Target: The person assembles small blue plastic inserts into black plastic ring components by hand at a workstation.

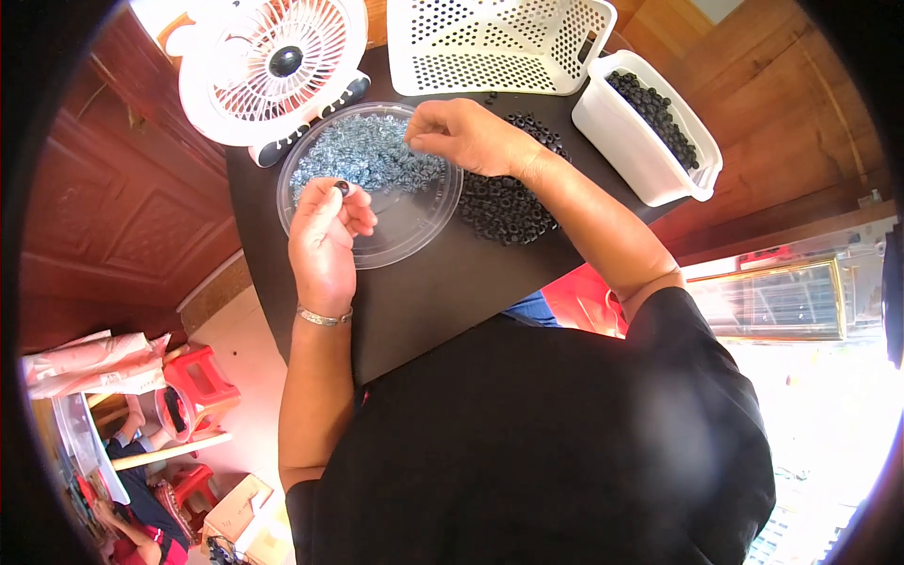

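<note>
My left hand point(323, 247), with a metal bracelet at its wrist, pinches a small dark round cap point(343, 187) between thumb and forefinger. It is over the left part of a clear round plastic tray point(405, 247). Many small clear bluish ring-like pieces point(367, 151) lie spread in the tray. Above the tray's far right rim, my right hand point(478, 138) has its fingers closed together; anything between them is too small to make out. A heap of small black round parts point(508, 209) lies on the table, partly under my right wrist.
Beyond the tray stand a white fan point(282, 61) and a white perforated basket point(499, 75). A white tub point(617, 127) with black parts is at the right end of the dark table point(405, 320). Red stools point(202, 377) and another person point(141, 499) are at lower left.
</note>
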Demonstrator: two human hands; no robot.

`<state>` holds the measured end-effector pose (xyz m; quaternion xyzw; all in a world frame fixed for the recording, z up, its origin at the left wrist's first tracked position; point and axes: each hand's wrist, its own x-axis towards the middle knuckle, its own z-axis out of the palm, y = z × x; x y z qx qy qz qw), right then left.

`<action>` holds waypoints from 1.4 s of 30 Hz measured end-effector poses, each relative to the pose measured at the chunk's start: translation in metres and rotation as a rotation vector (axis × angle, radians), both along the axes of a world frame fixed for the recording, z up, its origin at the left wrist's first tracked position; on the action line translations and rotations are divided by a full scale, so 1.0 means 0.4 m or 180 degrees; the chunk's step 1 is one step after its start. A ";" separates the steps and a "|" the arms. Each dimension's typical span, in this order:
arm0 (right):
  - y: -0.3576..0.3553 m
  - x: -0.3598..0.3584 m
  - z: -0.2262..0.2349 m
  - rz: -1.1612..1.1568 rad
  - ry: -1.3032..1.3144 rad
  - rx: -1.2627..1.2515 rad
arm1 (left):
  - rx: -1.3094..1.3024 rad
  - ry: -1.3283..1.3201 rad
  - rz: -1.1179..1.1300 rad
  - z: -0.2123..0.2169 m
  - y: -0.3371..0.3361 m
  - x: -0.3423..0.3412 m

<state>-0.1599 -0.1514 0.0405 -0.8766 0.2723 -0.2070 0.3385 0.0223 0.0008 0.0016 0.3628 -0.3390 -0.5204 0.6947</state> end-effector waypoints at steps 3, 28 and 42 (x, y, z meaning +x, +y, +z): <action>0.047 0.005 0.018 0.0250 -0.0207 0.0142 | 0.0051 -0.0143 -0.0095 0.015 0.000 -0.020; 0.110 0.031 -0.008 0.0637 -0.0147 0.1498 | -0.0178 -0.1203 -0.0288 0.015 -0.002 -0.031; 0.110 0.047 0.001 0.0225 -0.0617 0.0315 | -0.0505 0.0790 -0.0954 0.006 -0.011 0.009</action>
